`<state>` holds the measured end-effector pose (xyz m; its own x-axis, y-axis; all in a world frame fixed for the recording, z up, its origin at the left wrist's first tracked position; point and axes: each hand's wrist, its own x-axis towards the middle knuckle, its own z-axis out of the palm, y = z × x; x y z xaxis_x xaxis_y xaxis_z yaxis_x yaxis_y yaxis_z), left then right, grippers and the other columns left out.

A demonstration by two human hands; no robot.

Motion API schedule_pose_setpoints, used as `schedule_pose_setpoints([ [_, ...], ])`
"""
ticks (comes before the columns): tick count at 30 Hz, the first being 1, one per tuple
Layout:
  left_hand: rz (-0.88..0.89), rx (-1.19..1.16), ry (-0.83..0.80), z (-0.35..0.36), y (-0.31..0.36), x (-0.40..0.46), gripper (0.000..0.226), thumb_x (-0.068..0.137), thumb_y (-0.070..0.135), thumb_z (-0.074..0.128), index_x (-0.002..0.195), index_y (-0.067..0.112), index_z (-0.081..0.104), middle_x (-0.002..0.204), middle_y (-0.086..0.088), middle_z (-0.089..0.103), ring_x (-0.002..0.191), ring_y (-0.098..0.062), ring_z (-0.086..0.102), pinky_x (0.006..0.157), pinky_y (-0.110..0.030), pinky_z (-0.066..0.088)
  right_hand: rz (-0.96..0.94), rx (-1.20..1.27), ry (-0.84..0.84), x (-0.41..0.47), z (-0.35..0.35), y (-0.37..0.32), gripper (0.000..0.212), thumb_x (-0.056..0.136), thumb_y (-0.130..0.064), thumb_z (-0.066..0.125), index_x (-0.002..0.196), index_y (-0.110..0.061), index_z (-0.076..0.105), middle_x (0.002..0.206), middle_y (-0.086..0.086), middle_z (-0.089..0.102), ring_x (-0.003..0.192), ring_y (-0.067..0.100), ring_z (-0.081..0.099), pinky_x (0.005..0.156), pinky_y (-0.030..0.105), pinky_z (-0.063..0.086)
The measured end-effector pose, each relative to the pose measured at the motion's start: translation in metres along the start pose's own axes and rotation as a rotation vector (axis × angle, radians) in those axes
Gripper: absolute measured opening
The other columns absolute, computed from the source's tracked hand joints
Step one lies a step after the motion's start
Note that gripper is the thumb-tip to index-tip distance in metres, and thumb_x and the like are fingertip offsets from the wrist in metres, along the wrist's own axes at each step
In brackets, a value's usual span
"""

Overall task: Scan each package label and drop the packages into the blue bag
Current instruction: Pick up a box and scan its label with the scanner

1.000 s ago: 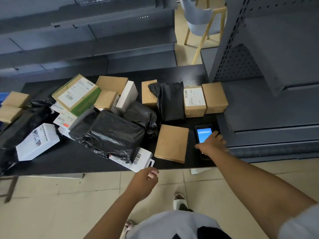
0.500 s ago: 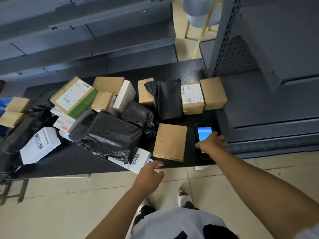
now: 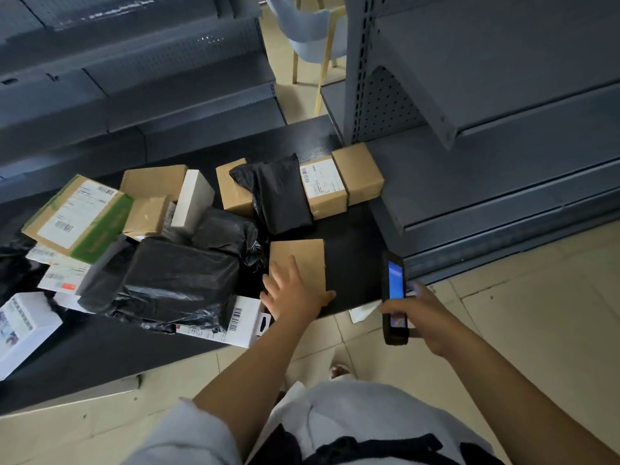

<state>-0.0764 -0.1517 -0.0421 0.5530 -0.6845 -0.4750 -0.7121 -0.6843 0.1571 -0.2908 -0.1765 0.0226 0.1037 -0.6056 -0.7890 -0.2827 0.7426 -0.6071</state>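
A flat brown cardboard package [image 3: 303, 258] lies near the front edge of the black table [image 3: 349, 236]. My left hand [image 3: 292, 293] rests on its near end with the fingers spread and the thumb along its front edge. My right hand [image 3: 421, 313] holds a black handheld scanner [image 3: 395, 297] upright off the table's right corner, its blue screen lit. Several more packages cover the table: black plastic bags [image 3: 174, 276], brown boxes [image 3: 357, 177], a labelled box [image 3: 323, 186], a green-edged box [image 3: 79, 218]. The blue bag is not in view.
Grey metal shelving [image 3: 486, 135] stands right of the table and more grey shelving [image 3: 134, 78] behind it. A white carded item with a barcode [image 3: 240, 322] overhangs the front edge. A chair with wooden legs [image 3: 312, 45] is at the back. Tiled floor lies below.
My right hand has lifted the scanner off the table and pulled it toward me. My left hand has reached forward from the table edge onto the flat brown package.
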Motion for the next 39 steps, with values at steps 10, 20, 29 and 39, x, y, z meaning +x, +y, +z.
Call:
schedule_pose_setpoints([
  [10,0.034,-0.129,0.002,0.016,-0.003,-0.001,0.115,0.071,0.057,0.079,0.153,0.042,-0.001,0.163,-0.007,-0.006,0.15,-0.036,0.0,0.121,-0.056,0.014,-0.065,0.075,0.025,-0.02,-0.014,0.01,0.053,0.083,-0.004,0.077,0.125,-0.022,0.049,0.111,0.015,0.065,0.088,0.026,0.067,0.065,0.032,0.052],
  [20,0.028,-1.264,-0.419,-0.001,-0.015,-0.003,0.086,0.053,0.054,0.084,0.132,0.055,0.05,0.15,0.001,0.036,0.128,-0.033,0.045,0.108,-0.058,0.044,-0.083,0.167,0.012,-0.017,-0.011,0.012,0.049,0.083,-0.004,0.076,0.123,-0.019,0.052,0.107,0.014,0.065,0.09,0.026,0.065,0.067,0.035,0.052],
  [29,0.018,-1.124,-0.339,0.002,-0.032,-0.009,0.067,0.089,0.041,0.073,0.148,0.035,0.041,0.142,0.004,0.051,0.123,-0.017,0.05,0.099,-0.038,0.039,-0.113,0.197,0.017,-0.016,-0.015,0.019,0.043,0.085,-0.003,0.075,0.116,-0.021,0.052,0.105,0.014,0.065,0.087,0.025,0.064,0.066,0.033,0.052],
  [39,0.17,-0.673,-0.108,-0.031,0.009,-0.01,0.092,0.085,0.025,0.08,0.156,0.034,0.022,0.16,-0.002,0.023,0.141,-0.03,0.038,0.108,-0.043,0.047,-0.16,0.209,-0.017,-0.012,-0.016,0.027,0.055,0.08,-0.005,0.08,0.122,-0.023,0.05,0.108,0.009,0.063,0.091,0.024,0.065,0.068,0.032,0.053],
])
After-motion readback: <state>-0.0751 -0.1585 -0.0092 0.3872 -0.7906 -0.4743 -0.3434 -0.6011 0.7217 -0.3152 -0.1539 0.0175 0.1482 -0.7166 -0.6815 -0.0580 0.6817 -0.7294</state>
